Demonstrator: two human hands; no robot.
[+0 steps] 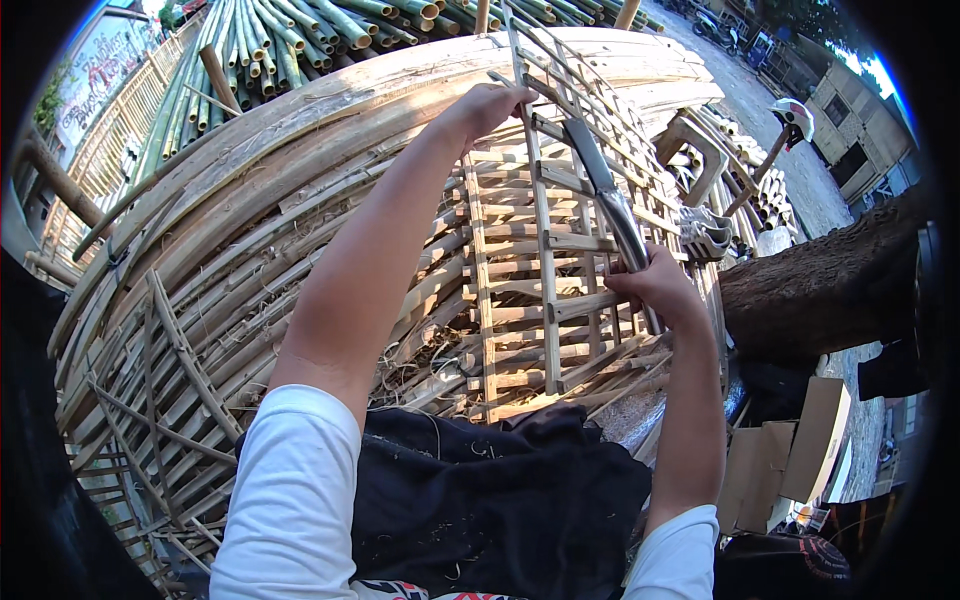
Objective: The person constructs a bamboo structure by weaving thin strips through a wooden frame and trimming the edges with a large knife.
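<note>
My left hand [492,112] is closed on the upper left rail of a bamboo slat lattice [548,300], which stands tilted in front of me. Lower and to the right, my right hand [662,286] grips a long dark metal tool [590,165], shaped like a machete. Its wide dark end points up and away, lying over the lattice's crosspieces; a shinier stretch runs down into my fist, and a short end shows below. Whether it touches the slats I cannot tell. A black cloth [490,500] covers my lap.
Long split bamboo strips [300,110] are stacked across the left and back. Green bamboo poles [270,45] lie beyond. On the right are a thick log [820,280], an opened cardboard box [780,465], and a white helmet [793,118] on a post.
</note>
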